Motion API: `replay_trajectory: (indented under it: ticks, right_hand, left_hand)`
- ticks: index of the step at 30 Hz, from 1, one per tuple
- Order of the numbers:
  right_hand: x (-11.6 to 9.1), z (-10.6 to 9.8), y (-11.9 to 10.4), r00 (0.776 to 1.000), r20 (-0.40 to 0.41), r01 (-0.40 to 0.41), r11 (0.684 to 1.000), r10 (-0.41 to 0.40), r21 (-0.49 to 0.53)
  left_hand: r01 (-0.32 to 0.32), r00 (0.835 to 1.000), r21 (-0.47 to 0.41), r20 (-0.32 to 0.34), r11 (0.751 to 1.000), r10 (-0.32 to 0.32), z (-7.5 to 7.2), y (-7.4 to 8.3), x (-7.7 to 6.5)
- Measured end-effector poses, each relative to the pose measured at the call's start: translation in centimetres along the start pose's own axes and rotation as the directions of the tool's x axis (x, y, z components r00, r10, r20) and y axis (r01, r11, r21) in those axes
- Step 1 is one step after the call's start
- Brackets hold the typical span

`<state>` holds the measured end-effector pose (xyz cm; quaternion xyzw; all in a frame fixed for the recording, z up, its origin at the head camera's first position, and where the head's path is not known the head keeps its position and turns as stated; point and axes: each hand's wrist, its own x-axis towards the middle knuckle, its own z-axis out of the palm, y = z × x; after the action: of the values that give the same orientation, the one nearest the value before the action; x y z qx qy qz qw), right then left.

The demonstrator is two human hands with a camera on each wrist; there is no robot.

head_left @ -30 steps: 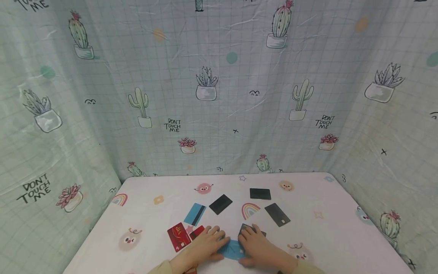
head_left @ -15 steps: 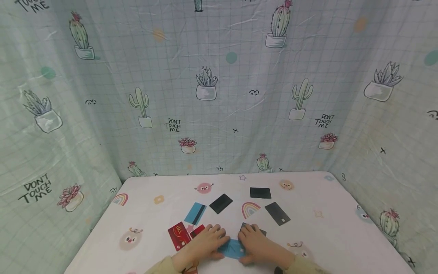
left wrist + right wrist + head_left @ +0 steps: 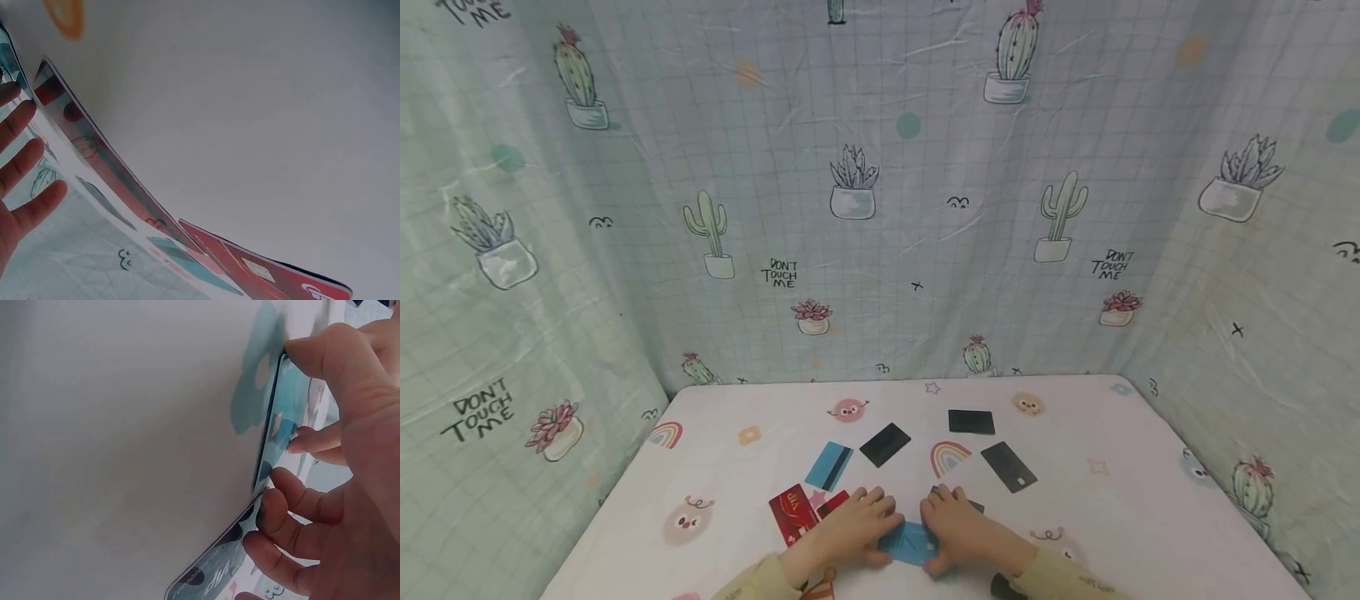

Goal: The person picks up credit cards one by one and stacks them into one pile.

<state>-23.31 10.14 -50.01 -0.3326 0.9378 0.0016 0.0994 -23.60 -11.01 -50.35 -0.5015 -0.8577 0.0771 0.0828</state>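
Note:
A light blue bank card (image 3: 910, 545) lies on the table between the hands. My left hand (image 3: 859, 523) holds its left end, thumb near and fingers far; in the left wrist view several fingers (image 3: 20, 169) show spread. My right hand (image 3: 958, 525) holds its right end; the right wrist view has the thumb (image 3: 312, 355) at one corner of the blue card (image 3: 289, 394) and the forefinger by another. Beyond those fingers lies a dark VIP card (image 3: 215, 569), partly covered by the right hand. Beside my left hand is a red card (image 3: 833, 504), partly hidden.
To the left lie a red VIP card (image 3: 792, 510) and a blue card with a dark stripe (image 3: 829, 467). Farther back are a black card (image 3: 885, 445), another black card (image 3: 972, 422) and a grey card with a chip (image 3: 1009, 467). A patterned curtain (image 3: 880, 250) surrounds the table.
My right wrist has shifted slightly, and more of a dark object under it shows. Both hands stay at the blue card, and the other cards lie as before.

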Motion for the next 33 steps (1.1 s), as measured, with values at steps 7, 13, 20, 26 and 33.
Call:
replay_trajectory:
  ticks: [7, 13, 20, 26, 33]
  right_hand:
    - [-0.1, 0.1, 0.1, 1.000, -0.024, 0.008, 1.000, -0.008, -0.009]
    - [-0.1, 0.0, -0.2, 0.999, -0.038, 0.009, 0.999, -0.010, -0.033]
    - [-0.6, -0.3, -0.5, 0.999, -0.036, 0.000, 0.999, -0.001, -0.032]
    - [-1.0, 0.0, -0.5, 0.998, -0.057, 0.001, 1.000, -0.002, -0.021]
    - [-1.3, 0.6, 0.0, 0.996, -0.092, 0.007, 1.000, -0.008, -0.007]
  left_hand:
    - [-0.014, 1.000, 0.005, -0.021, 1.000, 0.014, 0.3, 0.1, 0.0]
    - [-0.012, 1.000, 0.026, -0.026, 1.000, 0.012, 0.3, 0.3, 0.0]
    - [-0.009, 1.000, 0.063, -0.020, 0.998, 0.011, 0.2, 0.6, 0.0]
    - [-0.024, 0.994, 0.156, -0.102, 0.987, 0.040, 0.4, 0.9, -0.1]
    - [-0.022, 0.992, 0.154, -0.120, 0.988, 0.041, 0.6, 0.9, -0.1]
